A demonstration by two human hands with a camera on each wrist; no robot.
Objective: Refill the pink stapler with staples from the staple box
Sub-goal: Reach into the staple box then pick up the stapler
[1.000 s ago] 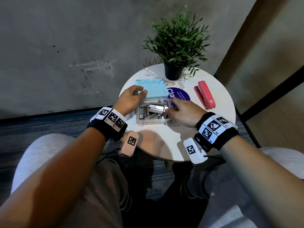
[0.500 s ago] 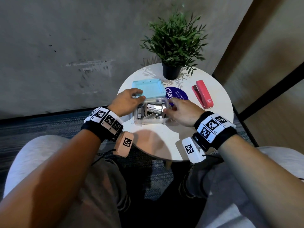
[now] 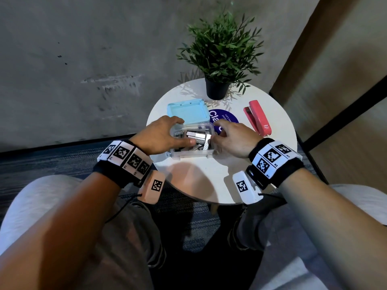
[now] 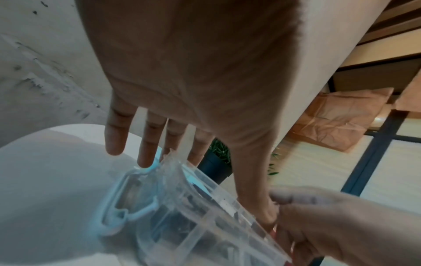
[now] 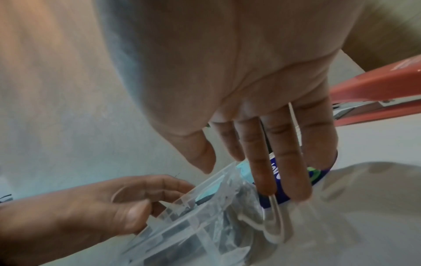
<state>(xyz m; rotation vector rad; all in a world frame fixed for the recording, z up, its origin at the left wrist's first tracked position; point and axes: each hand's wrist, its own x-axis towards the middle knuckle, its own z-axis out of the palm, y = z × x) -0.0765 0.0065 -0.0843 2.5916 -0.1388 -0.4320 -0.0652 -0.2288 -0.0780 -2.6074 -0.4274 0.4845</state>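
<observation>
A clear staple box (image 3: 191, 153) stands open on the round white table (image 3: 199, 181), its light blue lid (image 3: 186, 110) folded back. Silver staple strips (image 3: 196, 135) lie inside. My left hand (image 3: 167, 135) spans the box's left part, fingers on the far rim and thumb across the front; the left wrist view shows the box (image 4: 205, 225) under those fingers (image 4: 145, 144). My right hand (image 3: 228, 137) is at the box's right end, its straight fingers (image 5: 259, 162) touching that wall, thumb free. The pink stapler (image 3: 258, 118) lies to the right, apart from both hands.
A potted green plant (image 3: 217, 59) stands at the table's far edge. A round blue sticker (image 3: 217, 117) lies between box and stapler. A grey wall is behind, dark carpet below, and my knees are under the table's near edge.
My left hand has slid right from the box's left edge, so its thumb now lies across the front compartment. The right hand has stayed at the box's right end.
</observation>
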